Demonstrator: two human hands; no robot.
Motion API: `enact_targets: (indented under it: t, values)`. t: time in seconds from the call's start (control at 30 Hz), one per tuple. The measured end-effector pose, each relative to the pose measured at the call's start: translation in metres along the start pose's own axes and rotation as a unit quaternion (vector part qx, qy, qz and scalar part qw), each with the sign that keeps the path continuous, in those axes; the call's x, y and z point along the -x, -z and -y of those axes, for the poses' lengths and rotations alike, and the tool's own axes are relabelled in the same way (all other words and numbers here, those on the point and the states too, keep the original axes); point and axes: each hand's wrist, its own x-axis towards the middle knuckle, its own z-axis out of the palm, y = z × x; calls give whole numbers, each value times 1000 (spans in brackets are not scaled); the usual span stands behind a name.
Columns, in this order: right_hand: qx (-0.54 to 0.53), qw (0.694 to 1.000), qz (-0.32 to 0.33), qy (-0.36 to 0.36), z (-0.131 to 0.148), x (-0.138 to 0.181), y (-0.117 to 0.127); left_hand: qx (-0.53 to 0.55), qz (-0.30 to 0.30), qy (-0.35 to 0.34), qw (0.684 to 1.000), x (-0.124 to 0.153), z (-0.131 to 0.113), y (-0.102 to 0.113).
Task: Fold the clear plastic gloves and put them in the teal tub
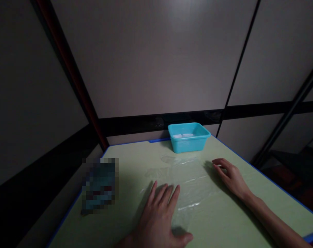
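A thin, clear plastic bag (190, 179) lies spread on the pale green tabletop, with creases that catch the light. My left hand (159, 213) rests palm down over its near left part, fingers stretched and thumb out to the side. Off the bag's right side, my right hand (230, 175) hovers low over the table with loosely curved fingers. A small gap shows between its thumb and forefinger, and I see nothing held there.
A turquoise plastic basket (190, 144) with something white inside stands at the table's far edge. On the left lies a dark bluish packet-like item (99, 187), blurred by pixels. The table (130, 155) has a blue rim and meets a panelled wall (156, 69).
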Motion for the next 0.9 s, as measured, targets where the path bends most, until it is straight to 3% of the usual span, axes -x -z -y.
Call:
enact_targets:
  t: [0.13,0.23,0.33,0.43,0.57,0.77,0.9]
  values:
    - [0,997,70,19,2,-19,-6,3,-58,14,998,-22,22,20]
    - [14,994,96,45,18,-37,-16,-20,-98,58,993,-51,47,25]
    - [36,989,121,72,44,-49,-32,-37,-119,93,988,-77,62,19]
    - [49,985,142,86,67,-52,-50,-51,-120,50,990,-92,68,5]
    - [46,982,158,96,89,-52,-68,-77,-97,-21,992,-100,79,-13]
    - [55,973,180,136,110,-55,-83,-80,-80,-44,993,-96,92,-19]
    - [74,972,194,111,111,-51,-95,-93,-61,-39,993,-94,94,-22]
